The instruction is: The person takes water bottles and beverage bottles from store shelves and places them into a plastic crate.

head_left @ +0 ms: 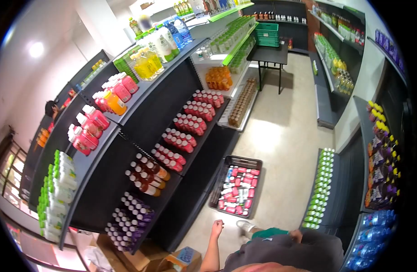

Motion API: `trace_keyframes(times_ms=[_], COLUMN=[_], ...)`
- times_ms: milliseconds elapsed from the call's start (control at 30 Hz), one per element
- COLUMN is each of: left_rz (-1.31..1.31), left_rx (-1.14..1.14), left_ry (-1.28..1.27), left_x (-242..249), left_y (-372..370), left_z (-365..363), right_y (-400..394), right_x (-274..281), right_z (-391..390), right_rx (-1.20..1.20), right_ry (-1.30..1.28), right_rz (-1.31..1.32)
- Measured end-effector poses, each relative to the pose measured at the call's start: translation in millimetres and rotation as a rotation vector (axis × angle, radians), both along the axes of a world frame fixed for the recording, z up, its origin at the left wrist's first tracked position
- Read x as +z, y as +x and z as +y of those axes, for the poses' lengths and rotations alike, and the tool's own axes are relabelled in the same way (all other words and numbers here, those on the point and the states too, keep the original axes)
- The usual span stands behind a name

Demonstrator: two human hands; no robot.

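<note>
My left hand (218,225) hangs over the aisle floor with its fingers curled in, and nothing shows in it. My right hand (297,235) is close to my body beside the dark grey shirt; its fingers are mostly hidden. Ahead of my feet, a black plastic crate (213,198) lies on the floor. Red-pink bottles (236,182) with white caps lie on their sides inside it, mixed with a few white and blue ones. Neither hand touches the crate.
Left of me, a dark shelf carries rows of pink bottles (190,123), brown bottles (147,174) and purple bottles (129,221). Cardboard boxes (183,259) stand below. To the right are green-capped bottles (319,190) and blue water packs (371,238). A black table (268,53) holds green crates (267,35).
</note>
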State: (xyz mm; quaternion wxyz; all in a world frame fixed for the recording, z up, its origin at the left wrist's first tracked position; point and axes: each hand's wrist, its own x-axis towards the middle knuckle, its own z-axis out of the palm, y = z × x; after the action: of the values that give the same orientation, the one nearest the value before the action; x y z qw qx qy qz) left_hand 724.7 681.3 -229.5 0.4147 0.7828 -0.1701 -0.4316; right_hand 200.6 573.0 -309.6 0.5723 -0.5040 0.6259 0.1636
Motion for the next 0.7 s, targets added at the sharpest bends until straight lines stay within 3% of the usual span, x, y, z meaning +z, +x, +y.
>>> trace_keyframes(times_ms=[33, 67, 133, 167, 233, 300, 367, 400, 467, 500, 567, 600, 633, 700], left_rz=[0.016, 0.052, -0.081, 0.041, 0.127, 0.001, 0.259, 0.227, 0.192, 0.198, 0.198, 0.185, 0.156, -0.045], left_rx=[-0.008, -0.016, -0.358, -0.314, -0.271, -0.407, -0.287, -0.139, 0.051, 0.037, -0.018, -0.083, -0.171, -0.515], left_ry=[-0.004, 0.007, 0.118, 0.276, 0.508, 0.543, 0.720, 0.638, 0.548, 0.574, 0.609, 0.610, 0.592, 0.395], left_x=[-10.4, -32.5, -58.8, -49.5, -52.8, -49.6, -46.3, -42.7, -24.4, -12.9, 9.4, 16.6, 21.1, 21.4], left_y=[-28.7, -55.0, -69.8, -87.7, -114.4, -123.6, -121.1, -122.4, -121.3, -116.0, -112.4, -113.0, -113.8, -117.6], left_z=[3.9, 20.9, 41.3, 53.0, 86.8, 121.2, 141.6, 155.4, 171.0, 166.5, 157.7, 142.6, 126.3, 97.5], right_y=[5.9, -3.5, -0.5, 0.7, -6.9, -29.8, -56.3, -59.1, -92.2, -87.3, -99.5, -94.4, -71.0, -73.7], right_x=[-1.2, 6.1, 18.4, 28.1, 44.1, 38.1, 2.1, 13.9, -81.0, -98.0, -116.9, -120.4, -93.1, -58.0], right_z=[-5.4, 1.9, 7.9, -0.8, -1.9, -4.7, -13.3, -24.6, -40.3, -53.6, -71.8, -96.2, -126.8, -173.8], right_rx=[-0.211, -0.188, -0.137, -0.154, -0.481, -0.624, -0.572, -0.501, -0.274, -0.266, 0.015, -0.110, -0.238, -0.053], right_ry=[0.248, 0.082, -0.245, -0.243, -0.200, -0.106, -0.082, -0.014, -0.001, -0.009, -0.423, -0.394, -0.364, -0.453], right_rz=[0.110, 0.058, -0.089, -0.096, -0.040, -0.047, -0.007, 0.108, 0.357, 0.351, -0.015, 0.065, 0.144, -0.085])
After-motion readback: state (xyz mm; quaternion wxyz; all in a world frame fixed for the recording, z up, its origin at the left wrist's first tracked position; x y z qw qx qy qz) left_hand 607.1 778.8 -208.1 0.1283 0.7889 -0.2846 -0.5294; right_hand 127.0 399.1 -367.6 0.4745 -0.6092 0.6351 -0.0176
